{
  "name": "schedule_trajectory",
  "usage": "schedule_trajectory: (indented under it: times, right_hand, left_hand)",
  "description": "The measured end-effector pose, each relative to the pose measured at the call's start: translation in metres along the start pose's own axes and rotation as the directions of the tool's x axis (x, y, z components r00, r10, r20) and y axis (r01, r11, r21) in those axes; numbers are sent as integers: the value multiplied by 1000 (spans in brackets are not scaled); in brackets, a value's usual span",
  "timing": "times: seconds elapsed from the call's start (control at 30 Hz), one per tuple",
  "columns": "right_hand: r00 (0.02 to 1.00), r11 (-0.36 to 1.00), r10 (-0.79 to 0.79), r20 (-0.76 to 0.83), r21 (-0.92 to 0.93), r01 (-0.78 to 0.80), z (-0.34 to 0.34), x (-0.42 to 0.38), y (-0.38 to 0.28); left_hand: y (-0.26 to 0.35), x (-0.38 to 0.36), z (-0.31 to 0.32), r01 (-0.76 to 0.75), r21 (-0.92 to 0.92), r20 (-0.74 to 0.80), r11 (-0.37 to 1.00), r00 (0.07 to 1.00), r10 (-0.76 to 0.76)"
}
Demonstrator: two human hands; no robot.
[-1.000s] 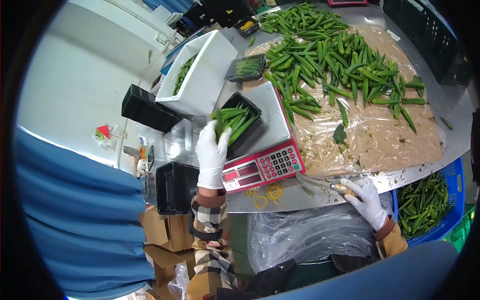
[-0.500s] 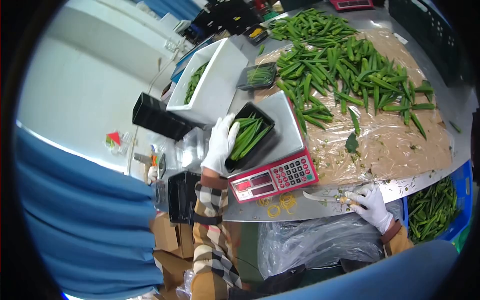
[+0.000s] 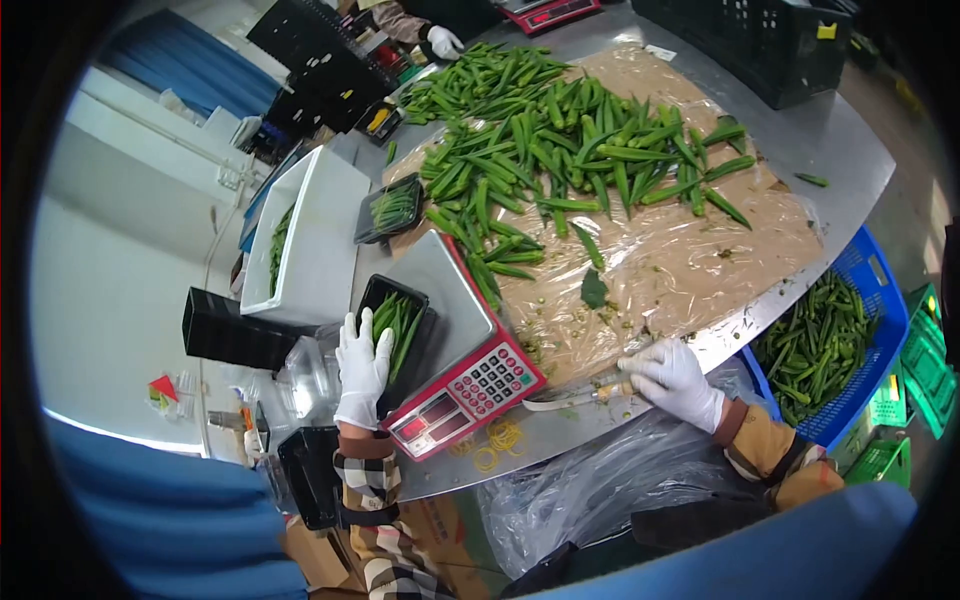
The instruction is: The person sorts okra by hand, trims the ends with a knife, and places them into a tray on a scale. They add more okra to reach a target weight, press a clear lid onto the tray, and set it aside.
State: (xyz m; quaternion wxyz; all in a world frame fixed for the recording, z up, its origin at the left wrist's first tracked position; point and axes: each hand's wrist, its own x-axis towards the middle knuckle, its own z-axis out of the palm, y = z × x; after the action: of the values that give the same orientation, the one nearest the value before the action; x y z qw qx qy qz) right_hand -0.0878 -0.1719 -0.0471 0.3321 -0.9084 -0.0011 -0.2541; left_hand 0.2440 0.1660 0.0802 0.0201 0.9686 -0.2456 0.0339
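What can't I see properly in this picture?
All in the head view:
- Numbers on the red scale: too small and blurred.
- Bottom of the black tray: hidden by green pods.
- End of the knife handle: hidden by the right hand.
- Other person: cut off, top edge.

The left hand [image 3: 362, 370] covers the near side of a black tray [image 3: 426, 325] and part of the okra inside, and the right hand [image 3: 676, 385] hides the handle end of a knife [image 3: 556, 404]. Digits on the scale display [image 3: 430, 420] are too small to read. The top edge cuts off a co-worker, leaving one gloved hand [image 3: 444, 42] and a sleeve [image 3: 397, 20].
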Motion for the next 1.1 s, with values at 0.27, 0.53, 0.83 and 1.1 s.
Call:
schedule_trajectory:
  times: [0.27,0.53,0.83,1.1]
  right_hand:
    - [901,927,313,-301,-111,-359,-28,97,81]
    - [747,697,632,-204,-270,-664,4,178,132]
    - [654,265,723,223,785,-561,-51,93,95]
    - [660,-260,577,481,874,-410,-74,49,61]
  left_hand:
    - [122,-76,-47,-317,-258,-453,913,874,176]
    - [218,-137,13,-289,-669,-213,685,957,196]
    - [228,-145,42,-212,-758,-146,617,977,157]
    - [246,-141,41,-81,-860,-17,504,991,130]
